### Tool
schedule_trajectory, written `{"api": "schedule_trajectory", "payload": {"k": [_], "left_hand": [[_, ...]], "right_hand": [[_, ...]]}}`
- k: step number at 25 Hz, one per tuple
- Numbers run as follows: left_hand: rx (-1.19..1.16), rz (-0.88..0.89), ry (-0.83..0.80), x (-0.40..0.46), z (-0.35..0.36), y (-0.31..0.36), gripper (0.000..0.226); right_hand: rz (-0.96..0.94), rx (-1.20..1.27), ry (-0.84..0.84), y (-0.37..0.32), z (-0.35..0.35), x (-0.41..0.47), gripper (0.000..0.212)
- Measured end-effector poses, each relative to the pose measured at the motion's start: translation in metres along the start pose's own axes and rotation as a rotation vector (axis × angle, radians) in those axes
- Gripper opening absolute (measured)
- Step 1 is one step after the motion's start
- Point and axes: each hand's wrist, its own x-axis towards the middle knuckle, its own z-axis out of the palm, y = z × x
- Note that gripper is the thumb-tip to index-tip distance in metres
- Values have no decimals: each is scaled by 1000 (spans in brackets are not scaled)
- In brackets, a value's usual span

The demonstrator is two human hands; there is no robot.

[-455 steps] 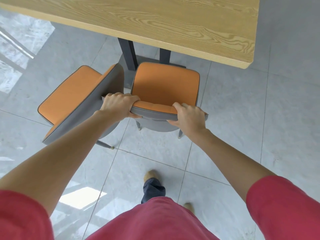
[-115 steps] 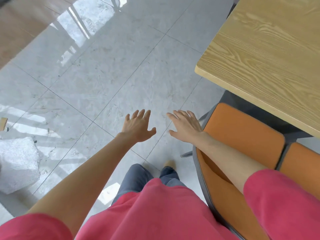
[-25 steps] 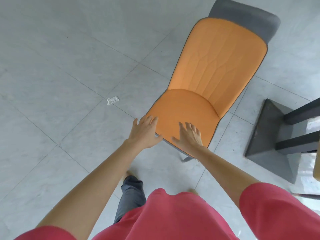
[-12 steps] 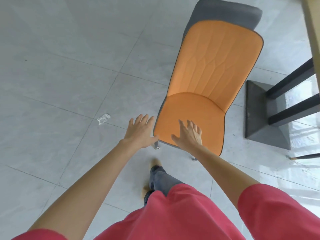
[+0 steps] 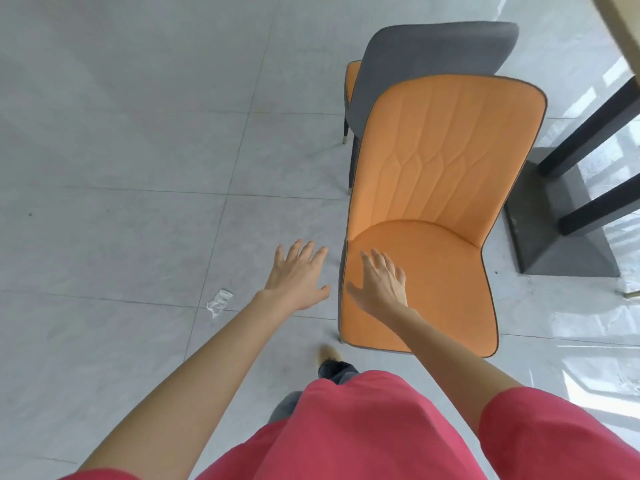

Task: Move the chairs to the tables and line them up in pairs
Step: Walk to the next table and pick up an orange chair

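Observation:
An orange chair [image 5: 446, 188] with a grey shell faces me on the tiled floor, its seat just ahead of my feet. Behind it stands a second chair [image 5: 433, 57], seen from its grey back, with a strip of orange at its left edge. My right hand [image 5: 381, 282] is spread above the left front part of the near chair's seat and holds nothing. My left hand [image 5: 298, 275] is open over the floor just left of that seat. A sliver of the wooden table top [image 5: 620, 32] shows at the top right.
The table's dark legs and grey wedge-shaped base [image 5: 561, 223] stand right of the near chair. A crumpled white scrap [image 5: 219, 302] lies on the floor to the left. Grey tiles stretch across the left half of the view.
I have stepped closer; the near chair now looks larger and the second chair behind it shows more fully. Both hands stay open, the right one further over the seat.

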Motion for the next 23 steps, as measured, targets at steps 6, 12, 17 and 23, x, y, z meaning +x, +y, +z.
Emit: {"api": "schedule_trajectory", "payload": {"k": [6, 12, 17, 23], "left_hand": [[59, 129, 12, 66, -46, -28, 75], [238, 398, 20, 151, -104, -50, 77], [334, 631, 40, 216, -160, -72, 74], [410, 864, 105, 292, -217, -79, 69]], "right_hand": [[117, 71, 69, -15, -32, 50, 68], [318, 211, 192, -40, -56, 103, 71], [470, 339, 274, -80, -77, 147, 68], [588, 456, 437, -109, -117, 202, 65]]}}
